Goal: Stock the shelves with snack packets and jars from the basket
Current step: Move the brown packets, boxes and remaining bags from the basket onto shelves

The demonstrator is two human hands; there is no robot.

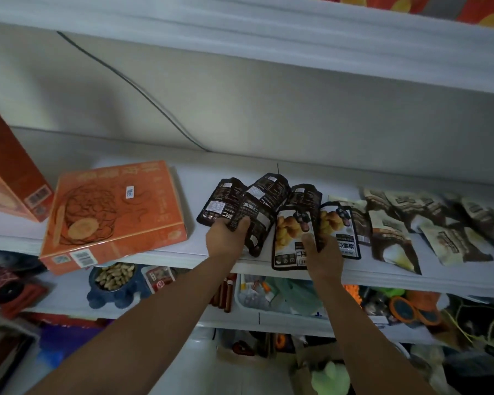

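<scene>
Several dark brown snack packets [264, 206] lie fanned on the white shelf [200, 249]. My left hand [226, 238] grips the lower edges of the left packets, thumb on top. My right hand [321, 256] holds the chestnut-picture packet [293, 238] at the shelf's front edge, thumb pressed on its face. Another chestnut packet [338, 229] lies just right of it, partly under my fingers. No basket or jars are in view.
An orange box [114, 215] lies flat at the left, with a taller orange box [9, 172] beside it. Beige and brown packets [428, 223] spread along the right. A black cable [131, 84] runs down the back wall. Lower shelves hold a peanut bowl [114, 277] and clutter.
</scene>
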